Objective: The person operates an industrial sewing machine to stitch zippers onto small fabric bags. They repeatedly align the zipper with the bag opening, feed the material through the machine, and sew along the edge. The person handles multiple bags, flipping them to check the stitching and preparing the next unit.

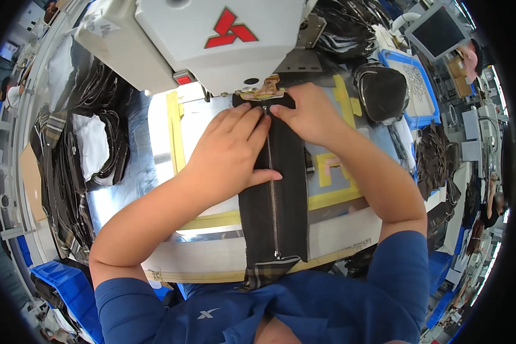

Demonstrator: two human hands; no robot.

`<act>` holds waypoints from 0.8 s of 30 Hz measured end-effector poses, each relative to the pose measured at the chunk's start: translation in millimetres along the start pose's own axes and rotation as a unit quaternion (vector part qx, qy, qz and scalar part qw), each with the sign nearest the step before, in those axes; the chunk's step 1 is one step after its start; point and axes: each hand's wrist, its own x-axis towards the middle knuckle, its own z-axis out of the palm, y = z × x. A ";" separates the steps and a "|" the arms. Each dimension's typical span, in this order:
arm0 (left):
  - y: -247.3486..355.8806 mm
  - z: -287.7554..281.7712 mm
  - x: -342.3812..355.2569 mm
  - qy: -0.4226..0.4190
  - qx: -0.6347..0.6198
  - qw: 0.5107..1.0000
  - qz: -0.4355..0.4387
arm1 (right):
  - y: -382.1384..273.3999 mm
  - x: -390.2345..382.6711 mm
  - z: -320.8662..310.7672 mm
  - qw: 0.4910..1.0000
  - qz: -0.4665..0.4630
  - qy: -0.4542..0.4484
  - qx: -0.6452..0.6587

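A long dark fabric strip [288,206] with a metal zipper [273,195] down its middle lies lengthwise under the head of a white sewing machine [218,40]. Its far end meets the brass-coloured presser clamp [268,89]. My left hand [230,150] rests flat on the strip's left side, fingers toward the clamp and thumb across the zipper. On the far right corner, my right hand [311,114] presses with thumb and forefinger apart; its other fingers are mostly hidden. The zipper pull [277,254] sits at the near end, beside a plaid fabric piece [269,273].
Yellow tape [175,129] marks the machine bed. Stacked dark zippered pieces [106,146] lie to the left, with a blue bin [69,289] below. At right are a rounded dark pouch [382,93], a blue-rimmed tray [421,94] and a monitor [437,31].
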 end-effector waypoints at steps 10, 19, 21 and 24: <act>-2.1 7.2 12.7 -0.053 -0.007 0.999 0.008 | -16.6 0.3 -17.5 0.993 0.081 -0.043 -0.070; -6.7 1.0 21.7 -0.070 -0.027 0.997 0.020 | -0.7 -28.9 -19.2 0.975 -0.141 0.067 -0.160; -7.9 1.8 22.4 -0.065 -0.028 0.997 0.023 | -3.6 -39.7 -17.8 0.957 -0.222 0.041 -0.181; -8.8 2.3 23.0 -0.060 -0.042 0.997 0.018 | -7.2 -46.0 -13.0 0.968 -0.222 -0.036 -0.116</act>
